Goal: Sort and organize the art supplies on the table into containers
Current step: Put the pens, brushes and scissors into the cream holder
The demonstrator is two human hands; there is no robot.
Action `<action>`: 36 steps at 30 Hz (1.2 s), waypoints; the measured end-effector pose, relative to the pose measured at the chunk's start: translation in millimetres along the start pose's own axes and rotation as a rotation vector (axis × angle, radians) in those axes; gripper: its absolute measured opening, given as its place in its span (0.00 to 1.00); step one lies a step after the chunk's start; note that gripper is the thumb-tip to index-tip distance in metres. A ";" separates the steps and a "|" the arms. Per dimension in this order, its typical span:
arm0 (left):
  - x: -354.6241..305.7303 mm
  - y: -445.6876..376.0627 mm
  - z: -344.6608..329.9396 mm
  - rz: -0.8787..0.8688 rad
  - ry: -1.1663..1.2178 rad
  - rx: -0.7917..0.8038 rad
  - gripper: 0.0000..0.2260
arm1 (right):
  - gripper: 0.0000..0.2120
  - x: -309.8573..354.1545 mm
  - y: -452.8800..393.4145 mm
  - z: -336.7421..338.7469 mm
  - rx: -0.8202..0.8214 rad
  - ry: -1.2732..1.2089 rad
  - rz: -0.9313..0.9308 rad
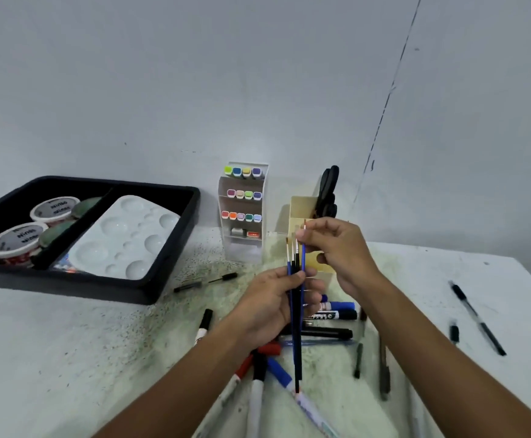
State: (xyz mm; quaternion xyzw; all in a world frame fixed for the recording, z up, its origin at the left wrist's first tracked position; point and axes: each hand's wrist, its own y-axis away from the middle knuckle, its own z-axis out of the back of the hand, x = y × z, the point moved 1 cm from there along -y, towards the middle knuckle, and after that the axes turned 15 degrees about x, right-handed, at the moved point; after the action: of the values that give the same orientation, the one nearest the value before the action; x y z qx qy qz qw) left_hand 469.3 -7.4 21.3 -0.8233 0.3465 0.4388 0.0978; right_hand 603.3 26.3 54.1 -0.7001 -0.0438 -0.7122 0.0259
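Gathering paintbrushes (296, 311): left hand (270, 306) grip clasps the bundle upright; right hand (336, 251) grip pinches one brush tip. Next, probably lower them into the cream holder (302, 213).

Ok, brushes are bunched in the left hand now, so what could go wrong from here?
1. The left hand grips the paintbrushes at mid-length only; while the right hand pinches one tip, the others may slip and fall among the markers below.
2. The beige organizer stands right behind the hands, with scissors sticking out; a reaching hand may knock it.
3. Pulling by the bristles may bend them.
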 end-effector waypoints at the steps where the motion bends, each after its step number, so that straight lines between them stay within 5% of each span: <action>1: 0.5 -3.0 -3.6 -0.010 -0.012 -0.009 0.09 | 0.08 -1.6 1.4 4.6 0.020 0.011 -0.021; 7: 0.8 -18.4 -25.2 -0.011 -0.168 0.010 0.10 | 0.14 -10.0 8.6 30.9 0.384 0.041 -0.178; 14: 7.9 -33.2 -29.5 -0.060 -0.261 -0.137 0.12 | 0.10 9.5 3.8 49.7 0.301 -0.169 -0.059; 18: 18.5 -36.1 -10.0 -0.103 0.041 -0.351 0.21 | 0.08 34.8 4.6 58.4 0.225 -0.279 0.093; 24: 17.2 -44.0 -24.7 -0.258 0.458 -0.232 0.29 | 0.07 33.5 4.9 43.2 0.258 -0.253 0.166; 36: 3.5 -50.5 -22.5 -0.198 0.368 -0.170 0.23 | 0.09 9.7 -3.7 16.7 0.262 -0.246 0.137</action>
State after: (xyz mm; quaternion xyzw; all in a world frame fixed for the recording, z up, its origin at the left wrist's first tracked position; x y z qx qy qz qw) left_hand 518.5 17.9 24.8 -0.9247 0.2378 0.2972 0.0061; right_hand 619.4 31.8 64.0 -0.7738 -0.0912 -0.6062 0.1594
